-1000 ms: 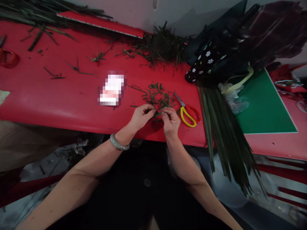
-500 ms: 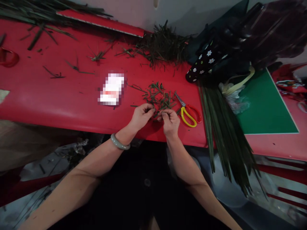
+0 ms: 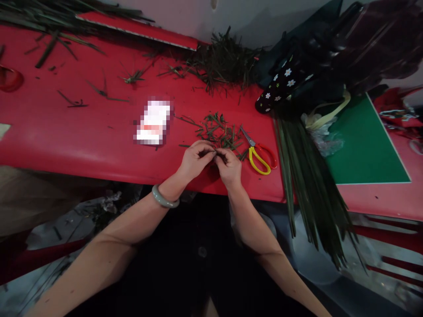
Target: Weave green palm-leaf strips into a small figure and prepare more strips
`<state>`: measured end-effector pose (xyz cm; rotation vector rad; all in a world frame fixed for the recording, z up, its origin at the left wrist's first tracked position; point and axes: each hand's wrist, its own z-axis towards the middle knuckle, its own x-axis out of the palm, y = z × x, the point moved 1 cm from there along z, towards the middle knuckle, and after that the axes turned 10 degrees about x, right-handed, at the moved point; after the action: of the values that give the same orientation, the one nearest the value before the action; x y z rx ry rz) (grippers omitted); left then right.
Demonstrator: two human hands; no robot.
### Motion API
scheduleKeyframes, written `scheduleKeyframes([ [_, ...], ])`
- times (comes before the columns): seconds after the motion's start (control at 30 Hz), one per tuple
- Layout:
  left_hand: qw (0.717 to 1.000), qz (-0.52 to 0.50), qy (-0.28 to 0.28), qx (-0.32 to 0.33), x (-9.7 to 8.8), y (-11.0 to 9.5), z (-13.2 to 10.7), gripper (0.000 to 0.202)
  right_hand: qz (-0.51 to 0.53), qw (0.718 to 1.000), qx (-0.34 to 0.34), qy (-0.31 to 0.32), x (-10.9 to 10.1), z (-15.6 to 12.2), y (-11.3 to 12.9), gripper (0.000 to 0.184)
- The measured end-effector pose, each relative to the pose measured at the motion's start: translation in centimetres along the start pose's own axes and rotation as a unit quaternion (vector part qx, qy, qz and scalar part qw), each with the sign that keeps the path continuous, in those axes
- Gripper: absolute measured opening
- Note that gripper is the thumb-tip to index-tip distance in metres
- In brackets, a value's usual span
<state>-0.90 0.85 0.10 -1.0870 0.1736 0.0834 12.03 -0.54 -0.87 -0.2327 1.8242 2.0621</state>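
My left hand and my right hand meet fingertip to fingertip over the near edge of the red table. Both pinch a small green leaf piece between them; most of it is hidden by my fingers. Just beyond my hands lies a small heap of cut green leaf bits. A pale green bangle sits on my left wrist. Yellow and red scissors lie on the table to the right of my right hand.
A bundle of long green leaves hangs over the table edge at right, beside a green mat. A bigger pile of trimmings lies at the back. A blurred white card is left of the heap. Dark floral cloth sits far right.
My hands have drawn closer together, so the fingertips now touch around the leaf piece. My right hand shifted slightly left.
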Motion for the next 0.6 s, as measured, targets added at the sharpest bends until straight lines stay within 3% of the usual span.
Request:
scheduleKeyframes([
  [0.13,0.999,0.029,0.023,0.015,-0.01,-0.31,0.1,0.003,-0.036,0.999,-0.014,-0.014,0.08,0.12,0.01,0.013],
  [0.4,0.996,0.028,0.074,0.04,0.17,-0.06,0.1,0.024,0.112,0.987,0.113,0.023,-0.03,0.02,-0.2,0.015],
  [0.6,0.996,0.065,0.06,0.007,0.23,0.08,0.15,0.011,0.139,0.982,0.122,0.026,-0.25,0.03,-0.03,0.014],
])
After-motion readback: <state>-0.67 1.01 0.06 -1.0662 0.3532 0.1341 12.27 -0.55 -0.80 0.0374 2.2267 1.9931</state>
